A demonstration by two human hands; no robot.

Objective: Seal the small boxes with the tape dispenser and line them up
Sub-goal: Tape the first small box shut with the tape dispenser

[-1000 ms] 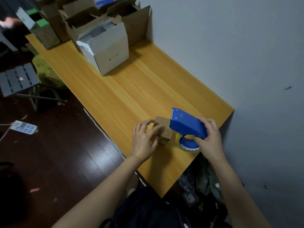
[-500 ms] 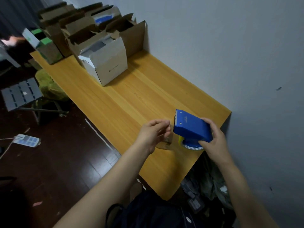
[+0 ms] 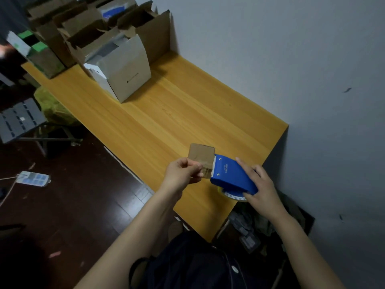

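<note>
Two hands meet at lower centre: my left hand (image 3: 183, 174) pinches the small cardboard box (image 3: 201, 155) with its fingers (image 3: 193, 170). My right hand (image 3: 260, 186), fingers curled, grips the blue tape dispenser (image 3: 231, 176) just beside the box, at the desk's (image 3: 166, 113) near corner.

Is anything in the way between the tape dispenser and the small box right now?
Nothing visible. The tape dispenser, gripped by the right hand, has its toothed edge right beside the small box; only the tape strip, pinched by the left hand, lies in front of it.

lettering on tape dispenser (image 3: 233, 176), white box (image 3: 127, 78), illegible
</note>
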